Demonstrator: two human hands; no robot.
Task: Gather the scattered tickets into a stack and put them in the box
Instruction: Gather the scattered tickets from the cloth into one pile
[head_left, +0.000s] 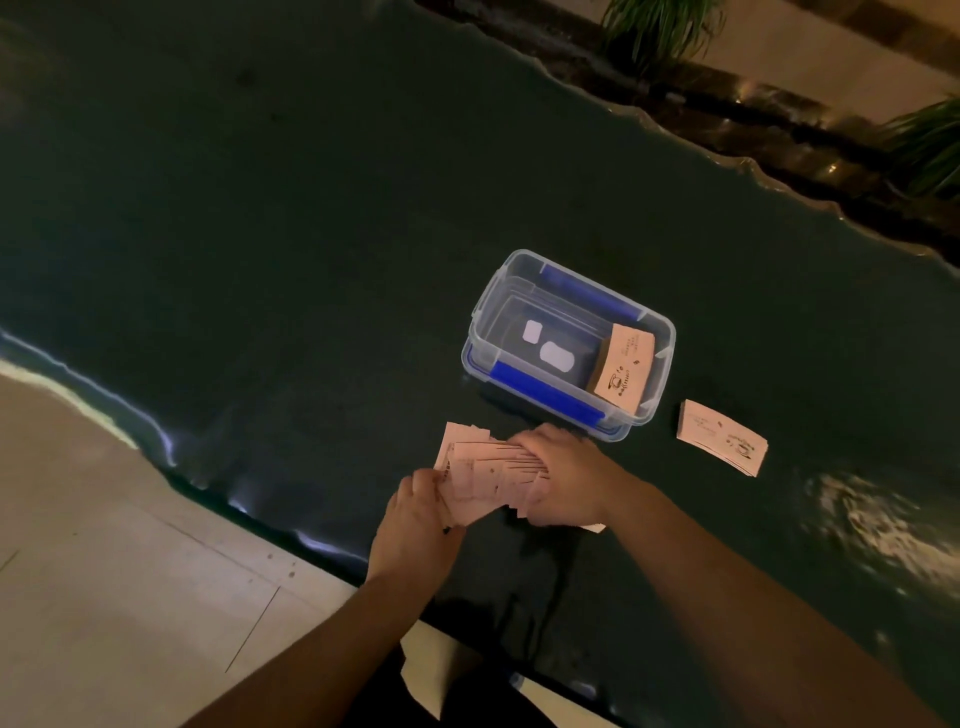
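Observation:
A loose, uneven bundle of pale pink tickets (485, 473) is held between both hands just above the dark table near its front edge. My left hand (421, 514) grips the bundle's left end and my right hand (558, 478) clasps its right end. Just behind them stands a clear plastic box (483, 338) with blue clips, open at the top. A neat ticket stack (623, 371) leans inside the box at its right end. Another squared stack of tickets (722, 436) lies flat on the table to the right of the box.
The dark green table (260, 234) has a wavy edge at the front left and at the back right. Pale floor tiles (104, 545) lie to the left. Potted plants (660, 31) stand beyond the far edge. A bright glare patch (878, 525) shows at right.

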